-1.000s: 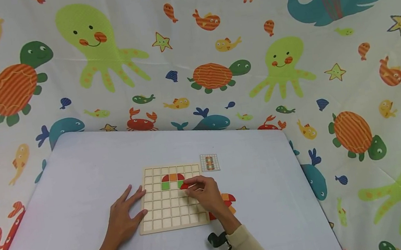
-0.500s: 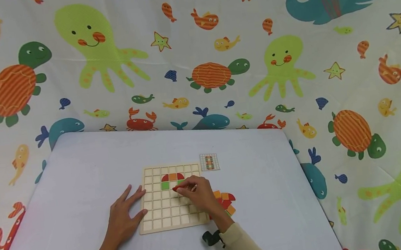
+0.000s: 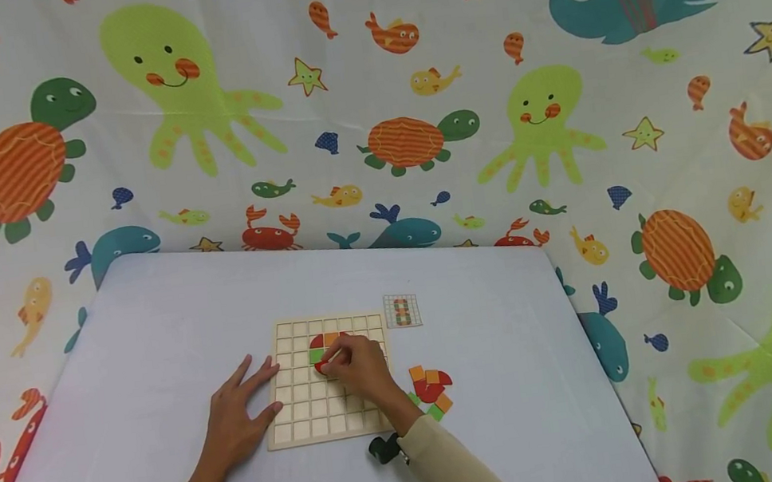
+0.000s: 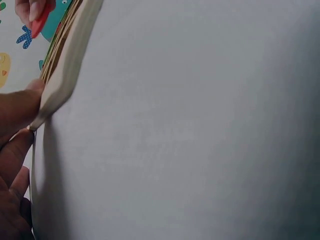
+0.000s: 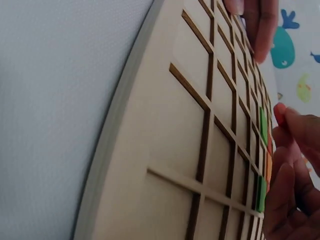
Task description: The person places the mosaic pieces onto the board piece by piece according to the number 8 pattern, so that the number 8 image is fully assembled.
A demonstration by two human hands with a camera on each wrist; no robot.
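A wooden grid board (image 3: 307, 423) lies on the white table. My left hand (image 3: 237, 412) has its fingers spread, with fingertips and thumb touching the board's left edge (image 4: 75, 65). Over the board's upper part, my right hand (image 3: 361, 368) pinches a red rounded tile (image 3: 320, 368) between thumb and fingers. In the right wrist view this red tile (image 5: 280, 114) sticks out at the fingertips. Just above it in the grid sits a green square tile (image 3: 316, 356), below a red rounded tile and an orange square. The right hand covers the tiles to the right, though a second green tile (image 5: 261, 194) shows in the right wrist view.
A small pattern card (image 3: 402, 310) lies off the board's top right corner. Right of the board is a loose pile of red, orange and green tiles (image 3: 429, 388). A curtain (image 3: 340, 102) printed with sea animals hangs behind the table.
My right hand has moved left across the board with the red tile, from the right green tile to just below the left one. The loose pile is now uncovered. The left hand stays put.
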